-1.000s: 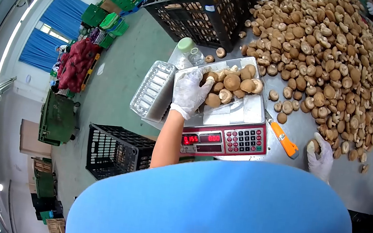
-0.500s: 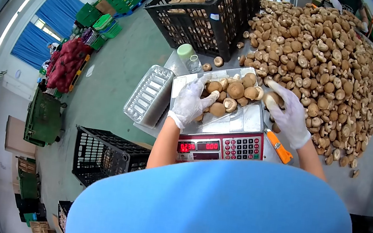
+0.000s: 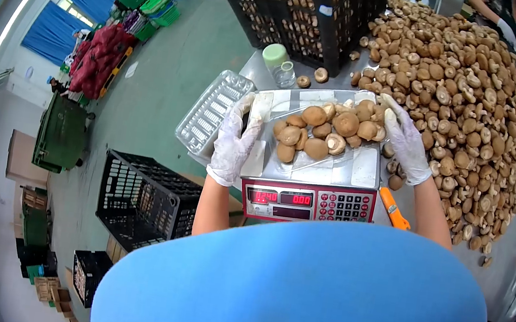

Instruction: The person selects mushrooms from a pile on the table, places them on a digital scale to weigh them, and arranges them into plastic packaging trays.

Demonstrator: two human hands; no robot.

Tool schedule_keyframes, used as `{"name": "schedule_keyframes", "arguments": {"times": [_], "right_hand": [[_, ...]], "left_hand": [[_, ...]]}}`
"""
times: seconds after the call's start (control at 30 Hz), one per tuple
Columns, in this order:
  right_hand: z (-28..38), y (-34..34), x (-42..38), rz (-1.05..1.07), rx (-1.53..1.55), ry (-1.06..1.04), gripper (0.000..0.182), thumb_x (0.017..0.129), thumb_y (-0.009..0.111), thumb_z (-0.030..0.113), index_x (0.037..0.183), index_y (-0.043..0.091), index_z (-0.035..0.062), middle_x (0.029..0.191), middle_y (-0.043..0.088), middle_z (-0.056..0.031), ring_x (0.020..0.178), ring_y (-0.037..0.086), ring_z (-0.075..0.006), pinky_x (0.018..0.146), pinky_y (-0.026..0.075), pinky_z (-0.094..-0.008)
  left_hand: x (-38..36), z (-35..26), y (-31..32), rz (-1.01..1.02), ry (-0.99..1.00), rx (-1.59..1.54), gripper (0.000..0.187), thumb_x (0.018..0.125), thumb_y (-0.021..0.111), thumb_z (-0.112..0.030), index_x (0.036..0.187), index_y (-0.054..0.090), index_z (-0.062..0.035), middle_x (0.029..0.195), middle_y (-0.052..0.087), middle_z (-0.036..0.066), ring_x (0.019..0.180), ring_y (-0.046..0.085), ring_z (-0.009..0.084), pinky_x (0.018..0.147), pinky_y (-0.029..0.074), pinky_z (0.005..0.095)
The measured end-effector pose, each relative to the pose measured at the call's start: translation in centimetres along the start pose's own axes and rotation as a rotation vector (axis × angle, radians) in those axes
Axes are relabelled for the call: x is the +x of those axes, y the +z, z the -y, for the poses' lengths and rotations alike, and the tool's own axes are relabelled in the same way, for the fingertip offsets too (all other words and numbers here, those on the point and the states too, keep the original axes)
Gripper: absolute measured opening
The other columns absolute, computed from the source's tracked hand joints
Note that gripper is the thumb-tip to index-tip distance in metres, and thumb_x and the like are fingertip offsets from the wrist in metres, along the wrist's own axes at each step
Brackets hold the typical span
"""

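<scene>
Brown mushrooms (image 3: 316, 148) lie in a clear plastic tray (image 3: 300, 165) on the platform of a red and silver weighing scale (image 3: 308, 201). The scale's lit display reads 0.240 and 0.00. My left hand (image 3: 234, 143), in a white glove, is at the platform's left edge, thumb and fingers apart, beside a stack of clear plastic trays (image 3: 210, 114). At the right end of the mushroom tray, my gloved right hand (image 3: 407, 145) has its fingers stretched out, fingertips right by the outermost mushrooms.
A large mushroom heap (image 3: 455, 96) covers the table's right side. An orange-handled tool (image 3: 394, 209) lies right of the scale. Behind stand a green-lidded jar (image 3: 277, 62) and a black crate (image 3: 302, 20) of mushrooms. Another black crate (image 3: 147, 202) is at lower left. Another person's gloved hand (image 3: 507, 32) shows far right.
My right hand has let go of a mushroom at the tray's right end. My left hand has drawn back leftward from the mushrooms. The display went from about 0.235 to 0.240.
</scene>
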State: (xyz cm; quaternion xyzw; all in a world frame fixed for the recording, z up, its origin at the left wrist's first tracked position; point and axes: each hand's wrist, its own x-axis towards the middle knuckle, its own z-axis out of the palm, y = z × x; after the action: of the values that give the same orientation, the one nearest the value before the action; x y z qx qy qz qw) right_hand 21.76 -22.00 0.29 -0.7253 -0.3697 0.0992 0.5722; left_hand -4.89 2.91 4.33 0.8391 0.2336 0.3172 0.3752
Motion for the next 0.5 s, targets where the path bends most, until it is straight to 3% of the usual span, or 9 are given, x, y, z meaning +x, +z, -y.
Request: {"name": "schedule_keyframes", "arguments": {"times": [0.03,0.07,0.17,0.2,0.3,0.4,0.5], "right_hand": [[0.0,-0.2,-0.1,0.001,0.002,-0.026,0.043,0.106,0.054,0.031,0.141,0.057,0.0054,0.14,0.062,-0.0152,0.131,0.057,-0.0257,0.112,0.042,-0.0343],[-0.2,-0.4,-0.1,0.039,-0.005,0.001,0.047,0.108,0.047,0.038,0.146,0.053,0.0102,0.144,0.058,-0.0138,0.136,0.052,-0.0267,0.115,0.038,-0.0353],[0.3,-0.8,-0.4,0.004,-0.048,-0.008,0.047,0.107,0.049,0.038,0.142,0.056,0.0069,0.139,0.06,-0.0151,0.133,0.055,-0.0266,0.113,0.04,-0.034],[0.5,-0.9,-0.5,-0.004,-0.038,0.049,0.046,0.108,0.048,0.036,0.141,0.056,0.0062,0.139,0.06,-0.0148,0.132,0.054,-0.0269,0.112,0.04,-0.0334],[-2.1,-1.6,-0.6,0.005,-0.213,-0.035,0.046,0.109,0.045,0.035,0.143,0.055,0.0058,0.139,0.061,-0.0139,0.131,0.056,-0.0249,0.111,0.041,-0.0321],[-0.8,-1.8,-0.5,-0.018,0.001,0.189,0.049,0.109,0.046,0.04,0.145,0.056,0.0085,0.143,0.058,-0.01,0.129,0.054,-0.0183,0.108,0.041,-0.0311],[0.1,-1.9,-0.5,-0.025,0.085,0.231,0.053,0.107,0.047,0.045,0.146,0.055,0.0107,0.143,0.058,-0.007,0.131,0.052,-0.0186,0.108,0.041,-0.0317]], "left_hand": [[-0.1,0.1,-0.4,-0.003,-0.03,-0.009,0.049,0.1,0.065,-0.019,0.143,0.052,-0.0015,0.14,0.056,0.017,0.129,0.055,0.0282,0.111,0.043,0.0381],[-0.3,0.4,-0.4,-0.02,-0.05,-0.05,0.049,0.099,0.065,-0.017,0.143,0.052,-0.0006,0.14,0.056,0.017,0.128,0.055,0.0269,0.11,0.043,0.0371],[-0.5,0.5,-0.7,-0.042,-0.055,-0.052,0.047,0.099,0.064,-0.015,0.142,0.052,0.0009,0.139,0.056,0.017,0.128,0.055,0.0274,0.11,0.043,0.037],[-0.5,0.1,-1.2,-0.03,-0.003,0.056,0.047,0.1,0.064,-0.019,0.141,0.052,0.0017,0.137,0.057,0.018,0.127,0.056,0.0292,0.11,0.043,0.038],[-0.5,-1.4,-1.4,-0.031,-0.031,0.086,0.048,0.1,0.064,-0.025,0.139,0.054,0.0019,0.134,0.059,0.02,0.125,0.057,0.0315,0.109,0.042,0.0389],[-0.7,0.1,-1.1,-0.045,-0.029,0.038,0.046,0.1,0.065,-0.025,0.137,0.055,0.0012,0.133,0.059,0.019,0.125,0.057,0.0306,0.109,0.043,0.0385],[-0.9,0.5,-0.5,-0.044,-0.094,-0.114,0.045,0.098,0.067,-0.019,0.137,0.055,-0.0004,0.134,0.058,0.016,0.124,0.057,0.0267,0.108,0.044,0.0365]]}}
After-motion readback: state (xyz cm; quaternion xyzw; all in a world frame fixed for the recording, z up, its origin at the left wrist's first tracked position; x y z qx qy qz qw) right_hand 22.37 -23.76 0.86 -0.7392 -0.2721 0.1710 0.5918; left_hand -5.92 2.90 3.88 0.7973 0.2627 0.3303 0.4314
